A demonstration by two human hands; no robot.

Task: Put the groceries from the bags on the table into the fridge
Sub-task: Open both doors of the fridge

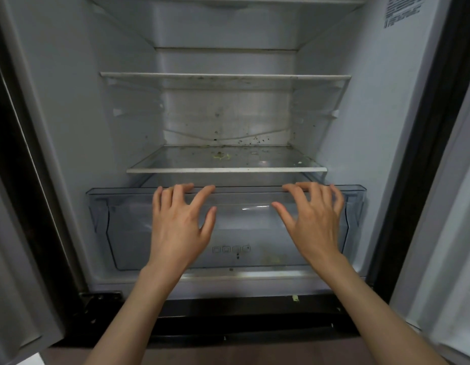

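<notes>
The fridge (70, 106) stands open in front of me, with nothing on its shelves. At the bottom sits a clear plastic crisper drawer (128, 233). My left hand (180, 222) rests its spread fingertips on the drawer's top front edge, left of centre. My right hand (314, 219) does the same right of centre. Fingers of both hands are apart and hold nothing. No groceries or bags are in view.
A glass shelf (226, 170) with crumbs and a greenish stain lies just above the drawer. A second glass shelf (226, 75) is higher up. Open fridge doors flank both sides (444, 233). A dark base strip (228, 309) runs below the drawer.
</notes>
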